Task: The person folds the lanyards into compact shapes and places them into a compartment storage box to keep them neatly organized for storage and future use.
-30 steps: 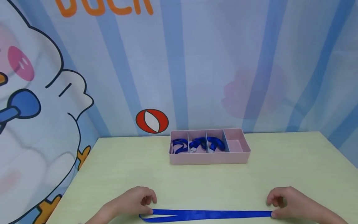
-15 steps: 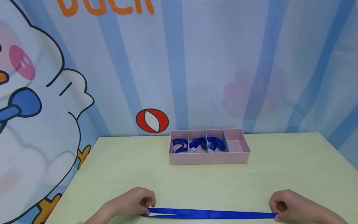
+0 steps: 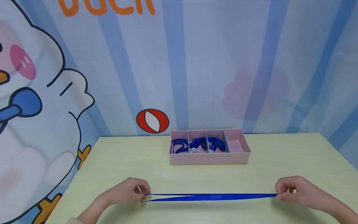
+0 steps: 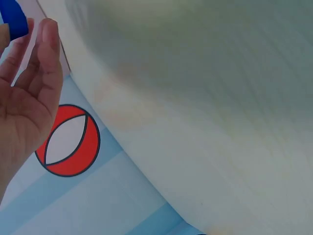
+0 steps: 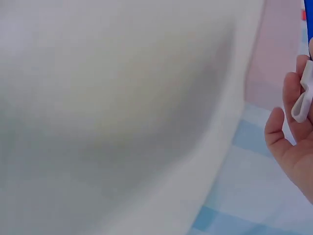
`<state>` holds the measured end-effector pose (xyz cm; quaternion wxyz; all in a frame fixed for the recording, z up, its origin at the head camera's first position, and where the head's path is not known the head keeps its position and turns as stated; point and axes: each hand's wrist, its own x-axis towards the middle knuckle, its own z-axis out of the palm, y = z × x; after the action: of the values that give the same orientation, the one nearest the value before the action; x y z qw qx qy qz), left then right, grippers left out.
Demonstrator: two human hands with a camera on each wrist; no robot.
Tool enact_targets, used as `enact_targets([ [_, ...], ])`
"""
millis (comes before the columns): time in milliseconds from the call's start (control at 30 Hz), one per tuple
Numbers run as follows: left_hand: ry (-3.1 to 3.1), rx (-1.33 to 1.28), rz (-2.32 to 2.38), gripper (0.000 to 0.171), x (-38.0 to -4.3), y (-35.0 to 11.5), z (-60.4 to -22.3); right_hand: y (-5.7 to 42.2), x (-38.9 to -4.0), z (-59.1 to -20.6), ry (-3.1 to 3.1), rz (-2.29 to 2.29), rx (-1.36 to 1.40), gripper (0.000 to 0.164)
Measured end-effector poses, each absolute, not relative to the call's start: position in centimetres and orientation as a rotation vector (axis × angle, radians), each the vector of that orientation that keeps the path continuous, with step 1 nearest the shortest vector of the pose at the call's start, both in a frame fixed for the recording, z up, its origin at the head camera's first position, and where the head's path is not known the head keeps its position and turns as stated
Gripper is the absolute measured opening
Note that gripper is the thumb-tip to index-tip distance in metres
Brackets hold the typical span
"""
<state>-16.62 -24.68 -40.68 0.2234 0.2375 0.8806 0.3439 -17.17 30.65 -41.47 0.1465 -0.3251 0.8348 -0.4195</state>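
A blue lanyard point(image 3: 218, 197) is stretched level between the two hands, above the table's front part. My left hand point(image 3: 127, 190) pinches its looped end, where the two straps spread apart. At the other end my right hand point(image 3: 299, 191) pinches the lanyard where the straps meet. The right wrist view shows a white plastic clip point(image 5: 303, 100) at that end, lying against the fingers. In the left wrist view a blue bend of the strap point(image 4: 14, 19) sits between thumb and fingers.
At the table's point(image 3: 134, 161) back stands a pink divided box point(image 3: 209, 159). Blue lanyards point(image 3: 216, 143) lie coiled in its three left compartments; the wide right compartment shows a bare floor. Behind it hangs a striped blue backdrop point(image 3: 195, 62) with cartoon prints.
Both hands have risen off the table, lifting the lanyard with them. They have drawn slightly apart, and the lanyard is now taut.
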Motion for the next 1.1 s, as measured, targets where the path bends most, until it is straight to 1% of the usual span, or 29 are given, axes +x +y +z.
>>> enact_targets([
  [100,2.436,0.624,0.996,0.010,-16.9,-25.1,-40.0,31.1,-17.4,-40.6,2.442,-1.263,-0.937,0.011],
  [267,2.364,0.510,1.113,0.015,-17.1,-25.2,-39.3,31.2,-17.5,-39.4,2.559,-1.247,-0.813,0.003],
  [367,2.310,0.435,1.209,0.016,-17.2,-25.2,-39.1,30.9,-17.6,-38.9,2.644,-1.180,-0.690,0.011],
  [467,2.256,0.376,1.325,0.019,-17.2,-25.5,-39.3,30.7,-17.7,-38.6,2.684,-1.153,-0.634,0.017],
  [567,2.200,0.311,1.456,0.023,-17.3,-25.9,-39.4,30.8,-17.7,-38.5,2.704,-1.173,-0.684,0.011],
  [667,2.134,0.252,1.578,0.022,-17.3,-26.3,-39.3,30.9,-17.7,-38.5,2.706,-1.202,-0.737,0.007],
  [767,2.045,0.199,1.675,0.024,-17.4,-26.4,-39.1,30.9,-17.8,-38.4,2.701,-1.226,-0.744,0.007],
  [900,1.984,0.091,1.750,0.030,-17.5,-26.1,-38.8,30.8,-17.8,-38.3,2.687,-1.239,-0.712,0.008],
  [967,1.983,0.026,1.771,0.029,-17.5,-25.8,-38.7,30.7,-17.8,-38.2,2.670,-1.247,-0.694,0.010],
  [1100,1.984,-0.088,1.820,0.020,-17.6,-25.3,-38.8,30.7,-17.9,-38.1,2.642,-1.261,-0.674,0.013],
])
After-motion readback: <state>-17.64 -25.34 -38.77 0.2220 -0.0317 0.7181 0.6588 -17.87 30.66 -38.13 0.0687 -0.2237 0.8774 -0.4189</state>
